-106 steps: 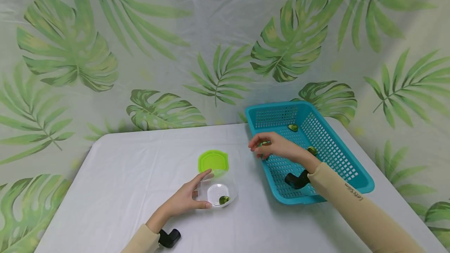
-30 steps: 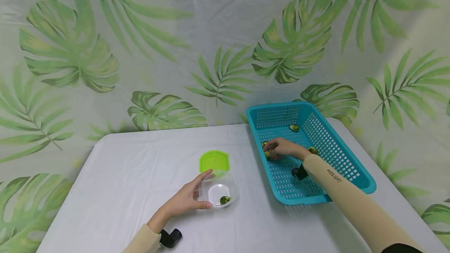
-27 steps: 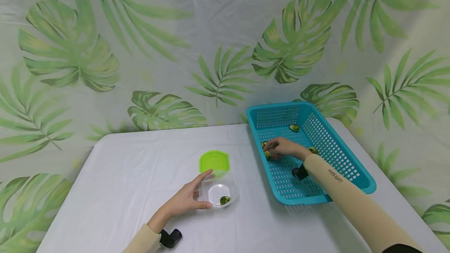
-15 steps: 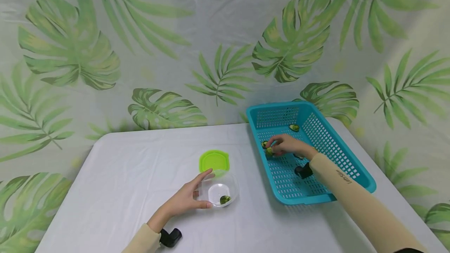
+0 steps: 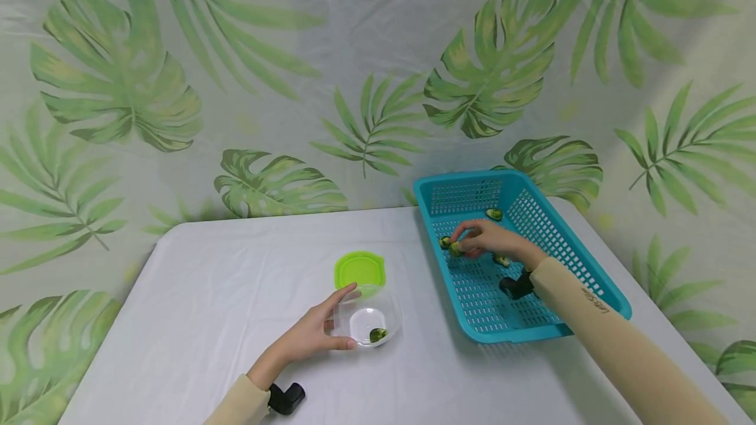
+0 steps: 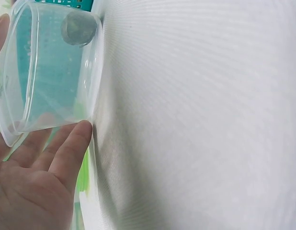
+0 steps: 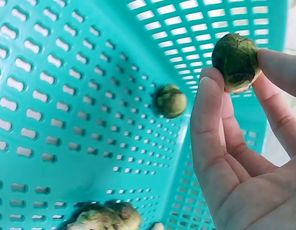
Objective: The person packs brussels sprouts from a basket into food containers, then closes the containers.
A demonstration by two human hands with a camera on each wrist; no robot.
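Note:
In the head view my right hand [image 5: 495,240] is inside the blue basket [image 5: 466,336], near its left side. Thumb and fingertips pinch a Brussels sprout [image 7: 235,63], green with a pale base, raised off the basket floor in the right wrist view. Another sprout [image 5: 445,242] lies just left of the fingers. My left hand [image 5: 310,333] grips a clear plastic container [image 6: 50,72] from its left side, thumb at the near side and fingers at the far side. One sprout [image 5: 378,334] sits inside that container.
More sprouts lie in the basket, one near the back wall [image 5: 494,214] and some by my right wrist [image 5: 501,259]. Behind the container a bright green lid [image 5: 359,269] lies flat on the white table [image 5: 236,294]. A leaf-patterned curtain [image 5: 378,51] hangs behind.
The right hand was above the basket's left rim, then reached down to the sprouts inside. Now it has shifted slightly right with a sprout pinched. The left hand and container stay put.

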